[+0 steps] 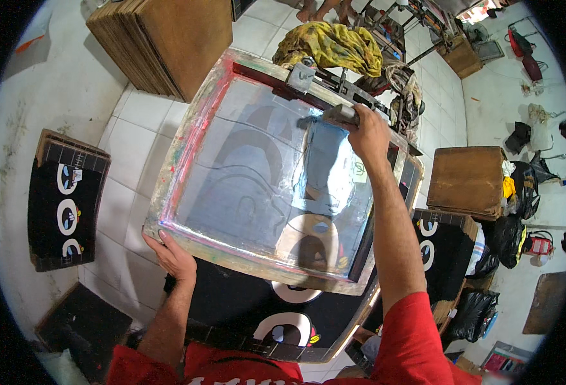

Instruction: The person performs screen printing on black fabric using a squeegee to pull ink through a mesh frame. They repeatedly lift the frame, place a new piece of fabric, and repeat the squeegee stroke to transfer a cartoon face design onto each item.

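Note:
A screen printing frame (199,135) with a translucent grey-blue mesh lies tilted across a black printed panel (222,298) with white eye-like shapes. My left hand (174,256) grips the frame's lower-left corner, thumb on the rim. My right hand (369,135) is closed on a grey-handled squeegee (340,115) at the upper right of the mesh. Light blue ink (324,160) spreads in a band below the squeegee, over the right part of the mesh. A metal clamp (301,77) holds the frame's far edge.
Stacked brown boards (167,45) stand behind at left. Printed black panels lie at left (68,199) and right (443,250). A stained yellow cloth (328,48) hangs beyond the clamp, near someone's bare feet (324,9). Another board stack (462,179) and black bags (472,321) line the right.

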`<state>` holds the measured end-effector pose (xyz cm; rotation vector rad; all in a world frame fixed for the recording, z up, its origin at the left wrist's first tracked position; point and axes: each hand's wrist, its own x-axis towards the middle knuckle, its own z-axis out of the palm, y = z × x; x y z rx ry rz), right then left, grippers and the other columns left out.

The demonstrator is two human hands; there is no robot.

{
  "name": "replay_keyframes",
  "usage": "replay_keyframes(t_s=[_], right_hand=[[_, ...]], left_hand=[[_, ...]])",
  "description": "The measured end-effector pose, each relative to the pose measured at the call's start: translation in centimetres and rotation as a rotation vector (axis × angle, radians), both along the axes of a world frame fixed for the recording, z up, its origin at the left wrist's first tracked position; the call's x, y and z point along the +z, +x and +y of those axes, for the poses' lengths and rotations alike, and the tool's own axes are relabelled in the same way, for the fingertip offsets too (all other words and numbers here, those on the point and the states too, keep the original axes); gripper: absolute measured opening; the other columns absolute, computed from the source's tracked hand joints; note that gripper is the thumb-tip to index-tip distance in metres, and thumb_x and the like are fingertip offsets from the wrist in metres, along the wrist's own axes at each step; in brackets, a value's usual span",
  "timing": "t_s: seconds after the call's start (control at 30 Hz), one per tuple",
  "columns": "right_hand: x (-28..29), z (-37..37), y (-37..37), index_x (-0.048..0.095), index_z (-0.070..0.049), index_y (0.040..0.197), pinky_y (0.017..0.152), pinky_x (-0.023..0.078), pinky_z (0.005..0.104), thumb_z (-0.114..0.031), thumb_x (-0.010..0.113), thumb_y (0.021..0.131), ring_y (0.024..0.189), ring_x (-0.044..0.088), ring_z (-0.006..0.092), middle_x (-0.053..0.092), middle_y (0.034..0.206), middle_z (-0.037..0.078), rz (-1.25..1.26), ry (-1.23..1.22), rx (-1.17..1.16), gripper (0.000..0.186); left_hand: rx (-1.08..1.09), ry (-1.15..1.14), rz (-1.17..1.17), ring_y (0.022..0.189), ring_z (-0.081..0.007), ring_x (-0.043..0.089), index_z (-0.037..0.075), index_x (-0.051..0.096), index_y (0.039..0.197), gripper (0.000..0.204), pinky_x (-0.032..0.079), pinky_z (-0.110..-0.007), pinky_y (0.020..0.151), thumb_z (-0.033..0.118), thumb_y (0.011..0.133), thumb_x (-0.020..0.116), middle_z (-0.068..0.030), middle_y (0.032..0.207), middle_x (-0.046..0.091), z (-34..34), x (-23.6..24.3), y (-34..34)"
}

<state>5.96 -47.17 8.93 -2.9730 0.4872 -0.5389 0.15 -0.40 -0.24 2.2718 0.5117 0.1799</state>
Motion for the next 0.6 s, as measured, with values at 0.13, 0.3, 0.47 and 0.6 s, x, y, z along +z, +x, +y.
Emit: replay_keyframes(t_s=[0.13,0.3,0.47,0.6], right_hand=[[0.0,-0.8,1.3,0.070,-0.008,0.108,0.090,0.051,0.0489,0.001,0.070,0.070,0.101,0.065,0.0380,0.074,0.106,0.013,0.124,0.028,0.132,0.039],[1.7,0.1,0.8,0.070,-0.010,0.107,0.091,0.050,0.0478,0.002,0.070,0.071,0.104,0.064,0.0361,0.074,0.107,0.009,0.269,0.070,0.349,0.038],[2.3,1.9,-0.8,0.070,-0.015,0.108,0.090,0.048,0.0439,0.000,0.070,0.073,0.103,0.062,0.0303,0.071,0.104,0.003,0.384,0.065,0.550,0.038],[2.9,3.8,-2.9,0.069,-0.014,0.106,0.093,0.046,0.0424,-0.005,0.067,0.081,0.104,0.062,0.0284,0.071,0.104,0.003,0.414,0.083,0.623,0.027]], left_hand=[[0.004,0.010,0.029,0.132,-0.0529,0.051,-0.007,0.020,0.159,0.073,0.042,-0.053,0.106,0.044,0.111,0.037,-0.0410,0.146,0.046,0.0,0.0,-0.1],[0.005,0.030,-0.012,0.133,-0.0528,0.050,-0.006,0.020,0.160,0.073,0.041,-0.053,0.107,0.046,0.111,0.037,-0.0400,0.148,0.044,0.3,-0.7,-0.1],[-0.013,-0.002,-0.022,0.134,-0.0526,0.049,-0.004,0.021,0.160,0.073,0.040,-0.054,0.108,0.047,0.110,0.037,-0.0385,0.148,0.045,0.7,-1.0,0.0],[0.007,-0.049,0.008,0.134,-0.0527,0.049,-0.003,0.023,0.160,0.071,0.040,-0.054,0.109,0.046,0.110,0.037,-0.0379,0.148,0.045,0.6,-0.8,0.0]])
